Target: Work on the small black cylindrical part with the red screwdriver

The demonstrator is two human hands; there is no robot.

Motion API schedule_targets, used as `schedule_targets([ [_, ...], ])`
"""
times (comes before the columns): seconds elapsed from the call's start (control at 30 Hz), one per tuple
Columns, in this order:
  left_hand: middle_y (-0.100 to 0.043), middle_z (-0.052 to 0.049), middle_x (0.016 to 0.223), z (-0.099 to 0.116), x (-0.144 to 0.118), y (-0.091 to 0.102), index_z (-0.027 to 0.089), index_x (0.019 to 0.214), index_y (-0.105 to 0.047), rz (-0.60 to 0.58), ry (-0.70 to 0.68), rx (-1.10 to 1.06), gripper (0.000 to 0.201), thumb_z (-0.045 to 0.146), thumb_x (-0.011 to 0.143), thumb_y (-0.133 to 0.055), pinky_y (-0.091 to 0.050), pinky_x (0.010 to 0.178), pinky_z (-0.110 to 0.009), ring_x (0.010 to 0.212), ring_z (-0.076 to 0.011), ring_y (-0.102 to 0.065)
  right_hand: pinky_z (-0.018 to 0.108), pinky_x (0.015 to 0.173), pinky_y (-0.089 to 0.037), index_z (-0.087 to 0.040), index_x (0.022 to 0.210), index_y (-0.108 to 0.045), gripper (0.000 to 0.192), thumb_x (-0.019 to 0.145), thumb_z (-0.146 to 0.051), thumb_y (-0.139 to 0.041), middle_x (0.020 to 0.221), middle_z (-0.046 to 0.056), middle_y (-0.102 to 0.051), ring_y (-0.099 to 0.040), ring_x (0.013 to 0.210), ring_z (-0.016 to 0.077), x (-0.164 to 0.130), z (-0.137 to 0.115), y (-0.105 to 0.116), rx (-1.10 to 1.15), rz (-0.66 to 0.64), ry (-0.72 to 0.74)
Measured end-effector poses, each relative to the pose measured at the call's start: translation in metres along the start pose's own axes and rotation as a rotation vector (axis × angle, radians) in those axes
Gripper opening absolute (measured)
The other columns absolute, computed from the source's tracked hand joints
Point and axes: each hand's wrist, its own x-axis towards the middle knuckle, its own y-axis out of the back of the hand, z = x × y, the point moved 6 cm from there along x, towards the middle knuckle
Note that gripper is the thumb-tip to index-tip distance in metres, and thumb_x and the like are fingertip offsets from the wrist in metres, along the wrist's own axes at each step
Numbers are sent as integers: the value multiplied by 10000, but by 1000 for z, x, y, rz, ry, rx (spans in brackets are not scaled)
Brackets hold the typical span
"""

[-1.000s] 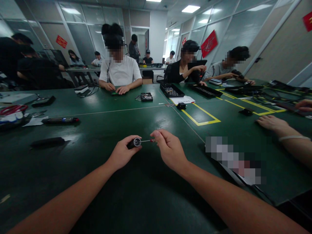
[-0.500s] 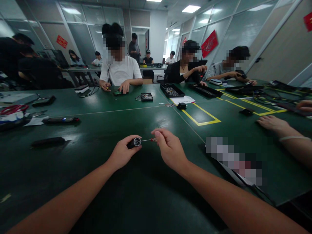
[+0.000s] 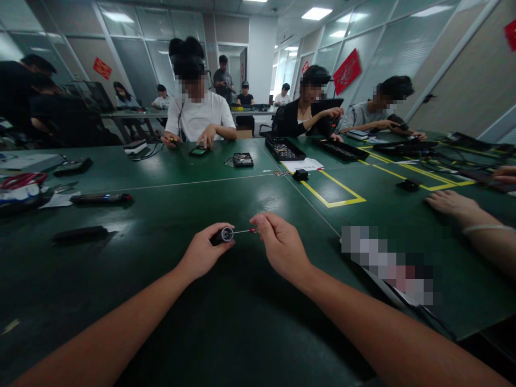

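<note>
My left hand (image 3: 205, 251) is closed around a black cylinder (image 3: 222, 236) whose round, grey-rimmed end faces me and slightly right. In my right hand (image 3: 281, 242) is a small screwdriver (image 3: 242, 231) with a thin metal shaft and a red collar. Its shaft points left, and the tip meets the rim of the cylinder's open end; whether it goes inside I cannot make out. My right fingers and thumb hide most of the handle. Both hands are held over the green table (image 3: 226, 333).
A black pen-shaped tool (image 3: 101, 199) and a dark pouch-like item (image 3: 83, 235) lie at the left. A blurred-out sheet (image 3: 382, 263) lies at the right, near another person's hand (image 3: 451, 203). Black parts trays (image 3: 284, 149) stand farther back, where co-workers sit.
My hands, the cylinder and the screwdriver stay almost in place. Across the table, the co-worker in white has shifted their hands slightly over a small device.
</note>
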Motion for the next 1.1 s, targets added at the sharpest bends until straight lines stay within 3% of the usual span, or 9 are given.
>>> schedule_targets([
  [0.1,-710,-45,1136,-2,-1,0,228,1170,-709,-6,6,6,352,327,833,-722,-503,996,-411,1068,-235,-656,311,638,-433,-237,1098,-620,181,1009,-337,-498,818,-2,-659,-610,700,168,1,4,0,35,12,-23],
  [0.27,-715,-47,1130,2,-1,0,223,1164,-712,0,7,19,355,316,822,-716,-501,1006,-419,1062,-236,-657,328,753,-478,-237,1035,-577,89,978,-294,-540,911,20,-681,-653,842,186,0,5,-1,111,45,-5],
  [0.5,-723,-48,1146,5,0,0,225,1150,-720,3,3,38,356,316,806,-724,-494,1024,-429,1083,-243,-659,299,578,-376,-240,931,-630,292,1037,-465,-477,667,-37,-543,-524,607,148,0,2,0,49,10,-8],
  [0.8,-727,-53,1123,8,-1,0,218,1152,-719,-5,-6,42,343,309,821,-719,-507,1014,-440,1050,-244,-666,313,734,-478,-233,1069,-593,138,1000,-340,-541,927,23,-683,-637,826,175,1,7,0,152,70,-12],
  [0.97,-729,-51,1151,11,-1,-1,229,1157,-721,-11,-16,50,342,279,819,-728,-503,1035,-455,1085,-249,-666,301,615,-418,-244,974,-640,279,1025,-481,-502,741,-13,-615,-555,658,160,1,6,-1,128,27,-31],
  [1.1,-727,-53,1165,10,-1,-2,227,1164,-720,-13,-25,40,338,258,827,-727,-483,1060,-459,1106,-245,-661,311,649,-433,-240,917,-679,266,1021,-430,-525,794,6,-663,-599,710,169,0,0,1,57,26,33],
])
